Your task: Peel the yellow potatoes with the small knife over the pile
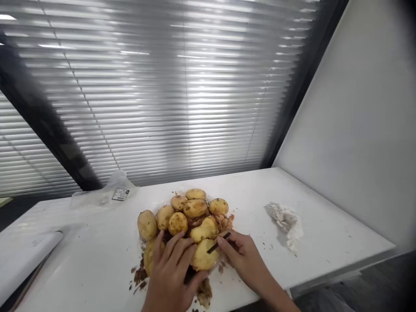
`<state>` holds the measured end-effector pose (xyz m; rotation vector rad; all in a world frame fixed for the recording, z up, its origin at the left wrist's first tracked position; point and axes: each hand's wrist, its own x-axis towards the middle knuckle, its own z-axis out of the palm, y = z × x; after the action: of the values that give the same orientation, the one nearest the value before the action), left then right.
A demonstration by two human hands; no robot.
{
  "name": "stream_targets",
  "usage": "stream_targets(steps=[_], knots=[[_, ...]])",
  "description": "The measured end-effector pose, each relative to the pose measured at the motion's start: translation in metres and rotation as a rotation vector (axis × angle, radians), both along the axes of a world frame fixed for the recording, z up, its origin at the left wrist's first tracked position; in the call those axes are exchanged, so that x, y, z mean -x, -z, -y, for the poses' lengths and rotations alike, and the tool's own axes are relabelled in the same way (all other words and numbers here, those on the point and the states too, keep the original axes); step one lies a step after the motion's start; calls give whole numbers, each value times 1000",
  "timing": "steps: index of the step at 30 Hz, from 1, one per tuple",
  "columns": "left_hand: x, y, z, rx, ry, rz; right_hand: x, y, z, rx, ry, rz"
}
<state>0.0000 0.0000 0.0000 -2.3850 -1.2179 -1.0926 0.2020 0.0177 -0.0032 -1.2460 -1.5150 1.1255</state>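
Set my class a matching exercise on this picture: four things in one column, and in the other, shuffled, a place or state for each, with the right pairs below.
Things
1. Tissue
2. Left hand
3. Bag
4. Right hand

Places and states
A. Pinches a dark strip
B. See-through, with a printed label
C. Crumpled, to the right of the potatoes
D. Spread out over potatoes

Right pairs: 1-C, 2-D, 3-B, 4-A
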Motion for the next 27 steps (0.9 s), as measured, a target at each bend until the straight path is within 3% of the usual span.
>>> stream_targets(steps=[4,9,13,17,21,25,27], knots=[[-5,3,0,-15,5,73,-1,4,5,-83,128,72],[-5,3,1,-6,12,77,-1,7,13,17,51,-41],[-5,3,2,-8,14,81,-2,12,15,-36,189,8],[-5,5,2,20,30,106,0,12,14,-34,101,-8],[-3,9,2,42,33,98,3,8,13,-143,224,91],[-1,10,3,45,28,83,7,6,11,-143,118,41],[0,10,3,44,19,65,8,6,10,-196,152,79]])
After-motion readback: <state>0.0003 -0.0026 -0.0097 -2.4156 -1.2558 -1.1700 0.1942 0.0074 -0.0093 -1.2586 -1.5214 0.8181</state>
